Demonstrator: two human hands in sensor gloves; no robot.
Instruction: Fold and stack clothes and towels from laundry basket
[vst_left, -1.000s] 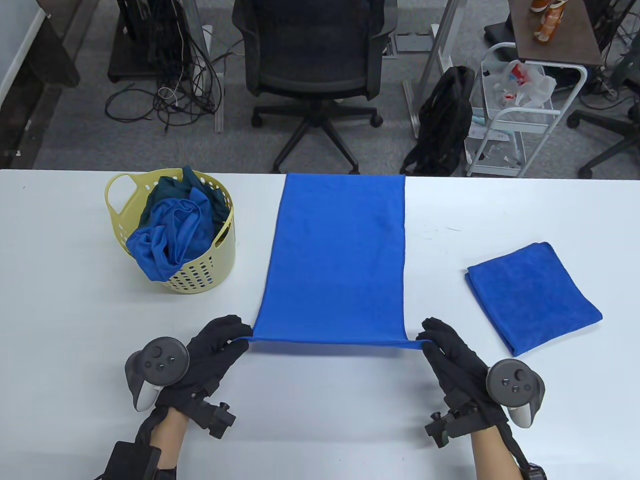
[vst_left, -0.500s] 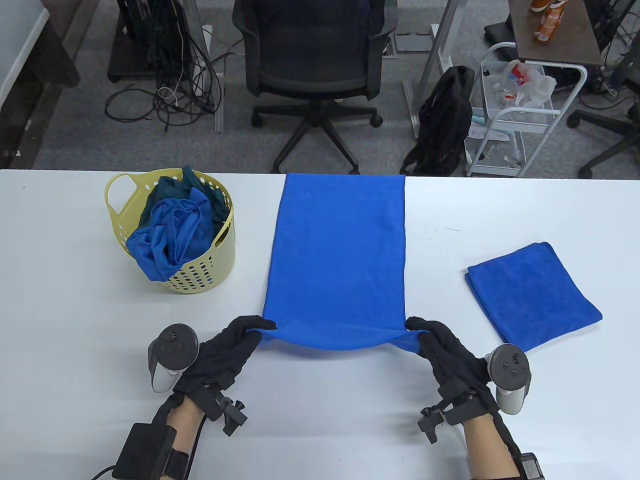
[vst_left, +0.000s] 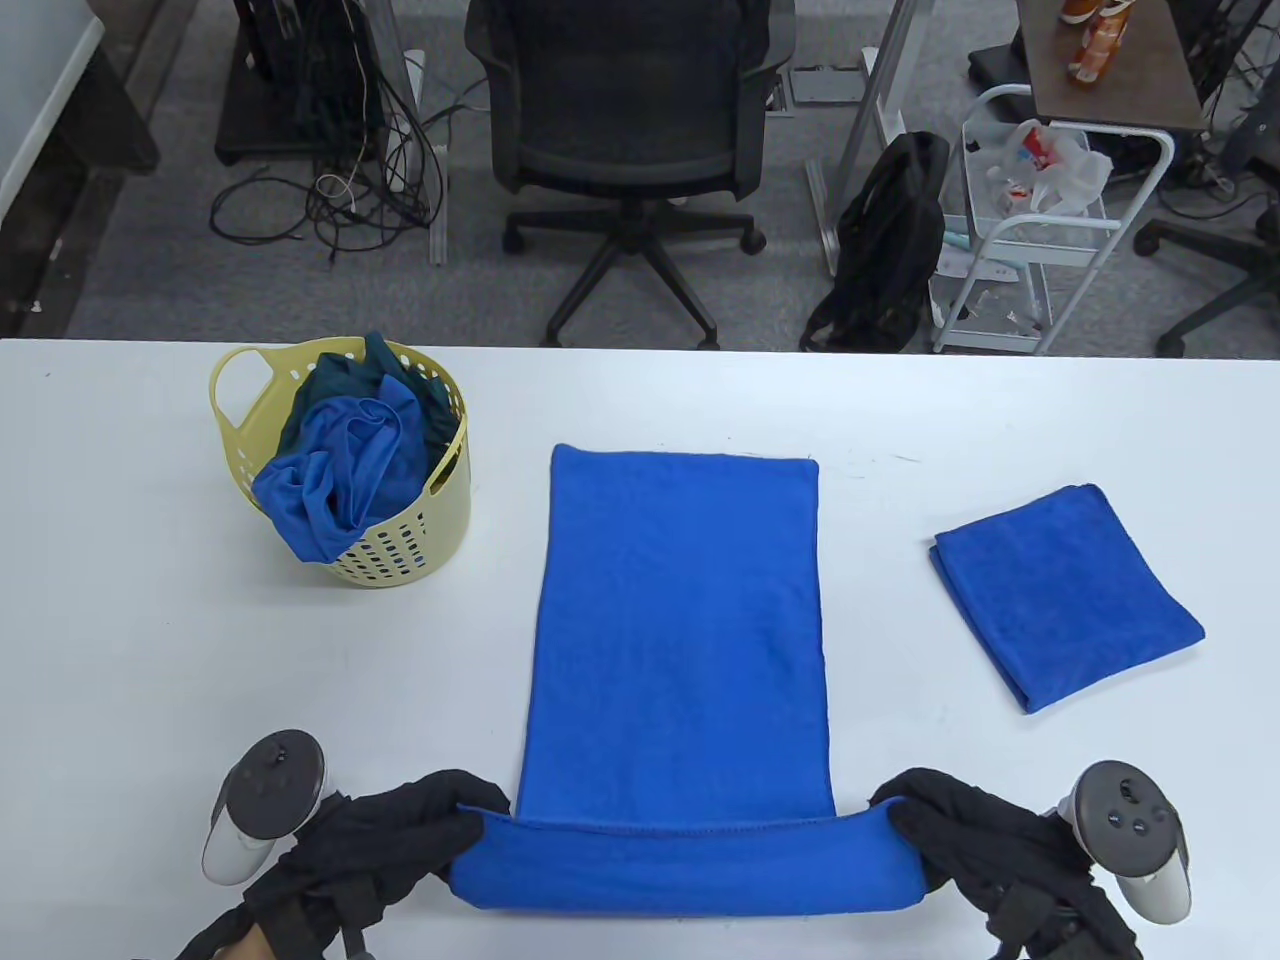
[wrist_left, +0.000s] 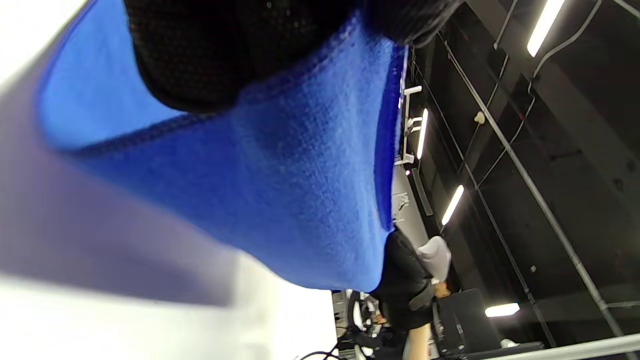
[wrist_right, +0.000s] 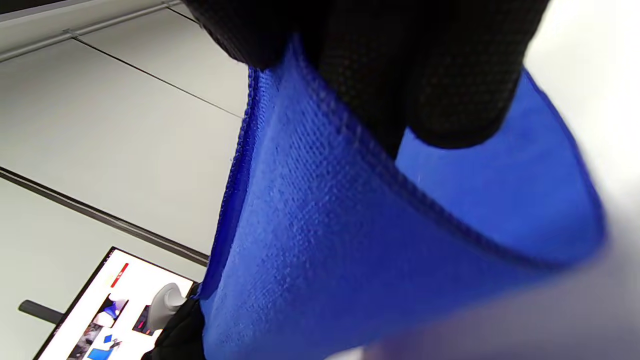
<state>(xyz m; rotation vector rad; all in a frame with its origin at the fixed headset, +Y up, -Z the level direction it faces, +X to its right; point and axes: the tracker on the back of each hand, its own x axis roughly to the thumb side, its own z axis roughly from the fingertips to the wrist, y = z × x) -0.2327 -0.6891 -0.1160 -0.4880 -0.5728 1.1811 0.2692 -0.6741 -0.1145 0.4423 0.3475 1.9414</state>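
A long blue towel (vst_left: 680, 640) lies flat down the middle of the table, its far edge well inside the table. Its near edge is lifted and curls up toward me. My left hand (vst_left: 440, 815) grips the near left corner; my right hand (vst_left: 925, 815) grips the near right corner. The left wrist view shows dark fingers (wrist_left: 240, 55) pinching blue cloth (wrist_left: 300, 185). The right wrist view shows fingers (wrist_right: 425, 75) pinching the cloth (wrist_right: 325, 250). A yellow laundry basket (vst_left: 400, 545) at the left holds crumpled blue and dark green clothes (vst_left: 345, 455).
A folded blue towel (vst_left: 1065, 590) lies at the right of the table. An office chair (vst_left: 630, 130), a black backpack (vst_left: 890, 240) and a white cart (vst_left: 1040, 220) stand on the floor beyond the table's far edge.
Both hands have pulled the towel toward me; its far end, which hung over the table's far edge, now lies on the table. The near edge is raised and curled.
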